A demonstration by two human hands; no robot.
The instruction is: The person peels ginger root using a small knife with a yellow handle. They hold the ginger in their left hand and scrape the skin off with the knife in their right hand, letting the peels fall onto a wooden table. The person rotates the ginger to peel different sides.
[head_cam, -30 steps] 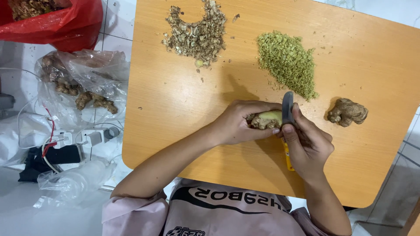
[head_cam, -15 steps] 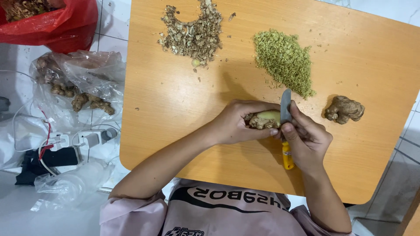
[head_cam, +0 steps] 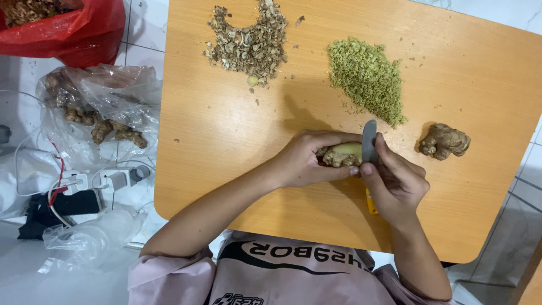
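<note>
At the frame's centre, the left hand (head_cam: 302, 161) gripped a ginger piece (head_cam: 341, 154) above the table (head_cam: 226, 169), steadying it, while the right hand (head_cam: 395, 183) clasped a knife (head_cam: 369, 141) upright against its peeled end, apparently scraping skin.

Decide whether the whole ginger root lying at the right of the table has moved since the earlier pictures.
No. The whole ginger root keeps its place beside the green pile; only the camera shifted.

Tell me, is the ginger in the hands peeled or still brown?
Partly peeled: the ginger piece shows pale yellow flesh near the knife, brown skin lower down.
</note>
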